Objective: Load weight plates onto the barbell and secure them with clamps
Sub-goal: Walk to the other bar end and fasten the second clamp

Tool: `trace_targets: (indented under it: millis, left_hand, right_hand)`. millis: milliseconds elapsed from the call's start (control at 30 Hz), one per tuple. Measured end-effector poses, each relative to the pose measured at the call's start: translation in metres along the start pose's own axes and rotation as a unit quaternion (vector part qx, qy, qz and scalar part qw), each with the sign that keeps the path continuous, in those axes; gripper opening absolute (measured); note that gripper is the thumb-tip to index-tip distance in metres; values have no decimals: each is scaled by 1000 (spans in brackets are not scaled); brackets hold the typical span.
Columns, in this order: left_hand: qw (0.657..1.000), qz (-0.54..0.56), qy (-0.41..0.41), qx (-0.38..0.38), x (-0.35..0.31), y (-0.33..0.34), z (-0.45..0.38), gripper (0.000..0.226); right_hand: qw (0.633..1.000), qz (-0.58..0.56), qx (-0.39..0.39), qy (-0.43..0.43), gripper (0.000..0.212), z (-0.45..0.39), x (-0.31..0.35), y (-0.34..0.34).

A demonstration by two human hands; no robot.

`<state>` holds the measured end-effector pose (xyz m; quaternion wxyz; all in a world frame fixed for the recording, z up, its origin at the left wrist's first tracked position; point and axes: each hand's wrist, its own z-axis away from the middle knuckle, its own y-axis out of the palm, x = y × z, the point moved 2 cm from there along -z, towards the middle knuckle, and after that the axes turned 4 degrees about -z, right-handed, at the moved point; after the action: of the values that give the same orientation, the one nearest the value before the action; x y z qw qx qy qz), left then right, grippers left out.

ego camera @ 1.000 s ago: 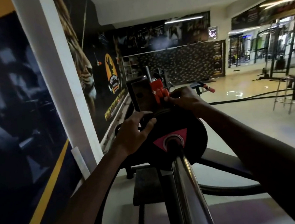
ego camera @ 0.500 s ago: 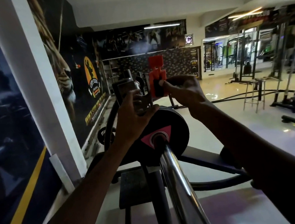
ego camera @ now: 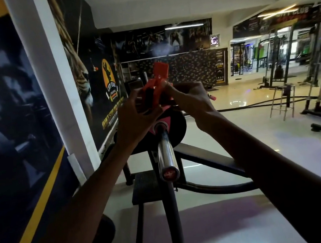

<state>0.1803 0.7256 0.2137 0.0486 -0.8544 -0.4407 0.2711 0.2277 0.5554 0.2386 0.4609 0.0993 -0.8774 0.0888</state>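
We hold the orange clamp (ego camera: 156, 87) up in front of us with both hands, above the black weight plate (ego camera: 177, 128) that already sits on the barbell (ego camera: 165, 151). Our left hand (ego camera: 135, 118) wraps its fingers around the clamp's dark inner ring from the left, and our right hand (ego camera: 187, 95) pinches the clamp's right side between thumb and fingers, its lever sticking upward. The clamp is off the bar; the bare steel sleeve runs from the plate toward us to its red end cap (ego camera: 169, 173), free along that whole stretch. To the left a wall with a white pillar (ego camera: 58, 89) stands near; to the right the glossy floor (ego camera: 247, 130) lies open, with racks (ego camera: 281, 62) and a stool (ego camera: 283, 102) well away
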Motion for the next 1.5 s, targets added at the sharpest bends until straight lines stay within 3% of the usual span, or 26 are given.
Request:
trace_targets:
  millis: [133, 267, 367, 533, 600, 700, 1033, 1300, 1500]
  left_hand:
    - [997, 17, -39, 64, -27, -35, 37, 60]
    - [984, 77, -87, 139, -48, -62, 78, 68]
    - [973, 110, -112, 170, -55, -74, 104, 52]
    - [941, 165, -157, 251, -54, -77, 141, 36]
    - [937, 169, -167, 256, -50, -77, 150, 42]
    - [940, 149, -173, 253, -42, -74, 161, 67]
    - [954, 112, -178, 212, -25, -53, 160, 54]
    - [951, 130, -175, 219, -6, -44, 165, 50]
    - [953, 122, -190, 200, 8, -31, 154, 65]
  right_hand:
    - [1000, 16, 4, -23, 42, 46, 13, -18]
    - [991, -65, 112, 23, 32, 93, 18, -26]
    - [987, -58, 149, 32, 40, 122, 15, -26]
    - [989, -44, 135, 45, 39, 161, 5, -16]
    - [990, -49, 111, 67, 39, 173, -3, -12]
    - [991, -42, 89, 93, 39, 185, -14, -2]
    - [991, -59, 20, 122, 35, 184, -23, 10]
    - [988, -85, 76, 108, 46, 181, -48, 1]
    - [982, -131, 76, 112, 42, 158, -66, 1]
